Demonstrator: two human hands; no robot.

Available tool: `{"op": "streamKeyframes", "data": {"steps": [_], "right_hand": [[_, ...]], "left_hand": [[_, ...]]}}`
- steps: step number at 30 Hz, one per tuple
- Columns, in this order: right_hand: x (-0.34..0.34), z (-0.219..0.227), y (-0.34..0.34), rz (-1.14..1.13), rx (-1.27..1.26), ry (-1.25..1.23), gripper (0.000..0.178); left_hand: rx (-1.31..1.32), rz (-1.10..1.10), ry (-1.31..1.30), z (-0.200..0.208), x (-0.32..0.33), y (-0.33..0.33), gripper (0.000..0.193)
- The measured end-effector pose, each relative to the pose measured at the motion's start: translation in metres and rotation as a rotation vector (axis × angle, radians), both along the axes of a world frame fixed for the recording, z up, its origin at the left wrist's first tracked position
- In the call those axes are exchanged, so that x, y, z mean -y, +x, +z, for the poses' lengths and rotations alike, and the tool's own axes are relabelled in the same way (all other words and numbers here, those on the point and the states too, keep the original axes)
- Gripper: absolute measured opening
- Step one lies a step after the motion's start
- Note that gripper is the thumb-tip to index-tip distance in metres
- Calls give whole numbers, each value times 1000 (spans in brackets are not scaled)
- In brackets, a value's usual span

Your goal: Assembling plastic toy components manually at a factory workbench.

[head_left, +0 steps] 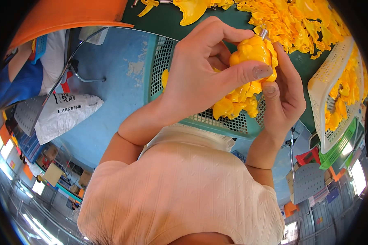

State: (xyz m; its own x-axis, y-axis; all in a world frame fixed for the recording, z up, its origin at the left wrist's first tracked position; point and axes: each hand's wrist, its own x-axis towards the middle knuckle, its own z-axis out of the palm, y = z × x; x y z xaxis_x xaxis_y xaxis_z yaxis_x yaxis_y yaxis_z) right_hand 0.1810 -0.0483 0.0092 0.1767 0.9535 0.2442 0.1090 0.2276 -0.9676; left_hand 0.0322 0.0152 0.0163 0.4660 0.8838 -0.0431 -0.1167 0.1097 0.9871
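Note:
Both my hands hold a glossy yellow moulded plastic piece with rounded bulges. A small metal spring sticks up from its top. My left hand grips it from the left, thumb across its front and index finger near the top. My right hand is closed around its right side, with the fingers partly hidden behind it. Below my hands is a teal-green mesh basket, with more yellow plastic pieces over it. How the held piece meets those below is hard to make out.
Ahead, a heap of thin yellow plastic scraps covers part of the dark green tabletop. A white basket of yellow pieces stands at right, above a bright green basket. An orange container is at far left; a white sack lies below it.

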Motion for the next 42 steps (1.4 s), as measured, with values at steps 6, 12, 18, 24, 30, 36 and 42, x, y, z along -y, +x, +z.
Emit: {"op": "streamKeyframes", "data": {"steps": [6, 12, 18, 24, 30, 36, 42], "right_hand": [[-1, 2, -2, -22, -92, -16, 42], [0, 0, -2, -42, -30, -56, 44], [3, -7, -4, -64, 11, -44, 44], [-9, -13, -4, -32, 75, 211, 48], [-4, -6, -8, 11, 77, 192, 53], [3, -2, -1, 34, -177, 9, 41], [6, -1, 2, 19, -159, 46, 28]], "left_hand": [[34, 5, -55, -2, 0, 2, 34], [47, 9, -65, -5, 0, 2, 35], [-25, -9, -84, -3, -2, 0, 36], [29, -124, -142, -1, 3, 2, 46], [24, -166, 184, -6, 4, -1, 56], [123, -225, 390, -13, -2, -7, 56], [144, -276, 260, -16, -4, -15, 62]]}}
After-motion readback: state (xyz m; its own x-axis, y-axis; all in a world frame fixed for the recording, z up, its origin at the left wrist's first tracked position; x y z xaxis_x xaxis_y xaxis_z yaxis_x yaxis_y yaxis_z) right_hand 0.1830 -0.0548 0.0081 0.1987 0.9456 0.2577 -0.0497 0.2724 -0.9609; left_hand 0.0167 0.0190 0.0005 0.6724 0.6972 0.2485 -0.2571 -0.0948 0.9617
